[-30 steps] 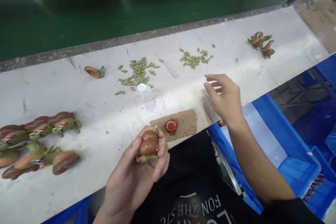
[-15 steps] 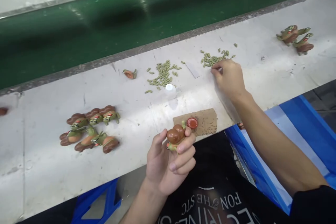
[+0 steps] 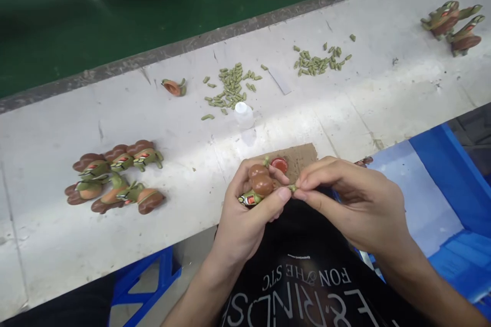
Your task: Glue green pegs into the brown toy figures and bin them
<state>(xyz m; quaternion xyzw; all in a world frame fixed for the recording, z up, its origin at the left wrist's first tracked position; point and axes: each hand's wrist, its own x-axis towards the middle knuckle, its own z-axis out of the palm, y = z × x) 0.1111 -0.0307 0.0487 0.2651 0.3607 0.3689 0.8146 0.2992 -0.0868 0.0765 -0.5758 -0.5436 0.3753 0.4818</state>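
Observation:
My left hand [image 3: 243,222] is closed around a small turtle-like figurine [image 3: 262,181] with rounded brown lobes and a green and orange head. A tiny green piece [image 3: 292,188] is pinched between thumb and forefinger of my right hand [image 3: 356,196], right up against the figurine's side. Whether it is joined there cannot be made out. Just behind the figurine, a small round red dish [image 3: 279,165] rests on a brown cardboard piece [image 3: 305,156]. Farther back stands a small white-capped bottle [image 3: 244,116], beside a pile of green pieces [image 3: 231,84].
Several similar figurines [image 3: 118,161] sit to the left, others [image 3: 447,20] at the far right. A second green pile [image 3: 318,64], a pale strip [image 3: 280,82] and an orange-green part [image 3: 174,87] lie at the back. Below right is a blue bin [image 3: 456,184]; beyond runs a green surface [image 3: 153,5].
My right hand has come from the right-hand green pile to the figurine, bringing a green piece. My left hand has turned the figurine slightly. The view has tilted downward.

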